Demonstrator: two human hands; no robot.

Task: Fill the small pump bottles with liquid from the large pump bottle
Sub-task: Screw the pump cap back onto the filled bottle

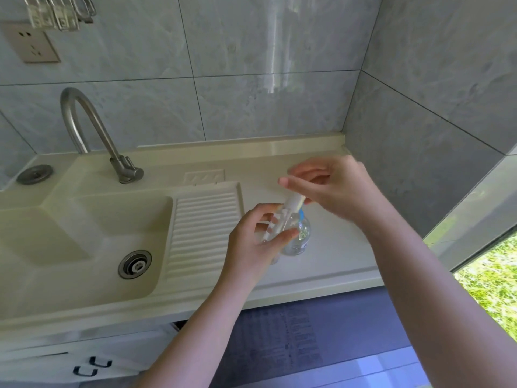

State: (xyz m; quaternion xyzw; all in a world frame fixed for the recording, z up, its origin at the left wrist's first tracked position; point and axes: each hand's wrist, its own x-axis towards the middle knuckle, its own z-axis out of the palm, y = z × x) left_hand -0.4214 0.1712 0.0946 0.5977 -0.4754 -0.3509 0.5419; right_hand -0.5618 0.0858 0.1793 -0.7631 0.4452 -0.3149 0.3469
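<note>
Just right of the sink, the left hand grips a small pump bottle while the right hand pinches the large pump bottle's white pump head — likely mid-fill — next needing spout aligned over the opening.

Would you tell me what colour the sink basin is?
The sink basin is pale cream, seen in the head view.

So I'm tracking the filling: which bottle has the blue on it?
The large pump bottle standing on the counter, blue at its neck under the white pump. The small clear bottle held in the left hand shows none.
</note>
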